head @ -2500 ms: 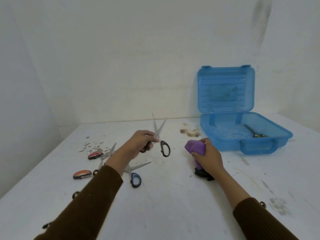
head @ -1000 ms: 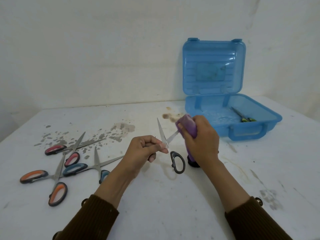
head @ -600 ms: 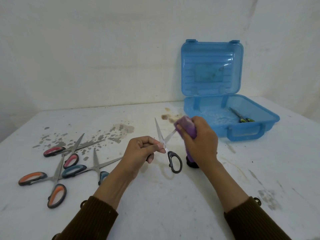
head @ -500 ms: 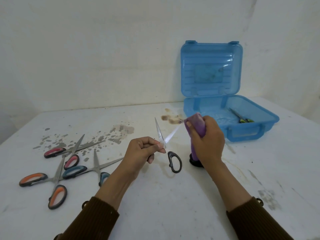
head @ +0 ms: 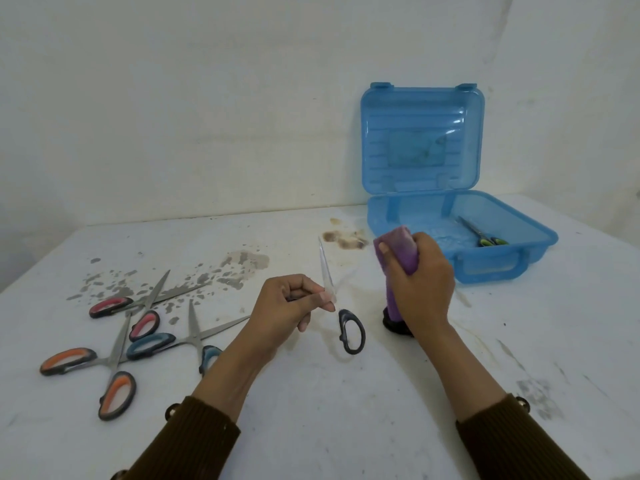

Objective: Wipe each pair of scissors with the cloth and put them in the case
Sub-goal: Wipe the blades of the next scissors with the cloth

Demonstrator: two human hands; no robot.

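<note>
My left hand (head: pixel 287 308) grips one handle of the black-handled scissors (head: pixel 349 332), blades spread and pointing up and away above the table. My right hand (head: pixel 420 285) grips the bunched purple cloth (head: pixel 398 252) just right of the blades; it is clear of the left blade, and the right blade is a blur. The open blue case (head: pixel 498 268) stands at the back right with green-handled scissors (head: pixel 483 235) inside. Three pairs lie at the left: red-handled scissors (head: pixel 114 306), orange-handled scissors (head: pixel 116 393) and blue-handled scissors (head: pixel 152 342).
A small black object (head: pixel 396 329) sits on the table under my right hand. Grey and brown stains (head: pixel 242 261) mark the white tabletop. White walls close the back and sides. The case lid (head: pixel 420 140) stands upright against the back wall.
My right hand has drawn the cloth along the right blade, up and to the right, off its tip. My left hand keeps the scissors in place.
</note>
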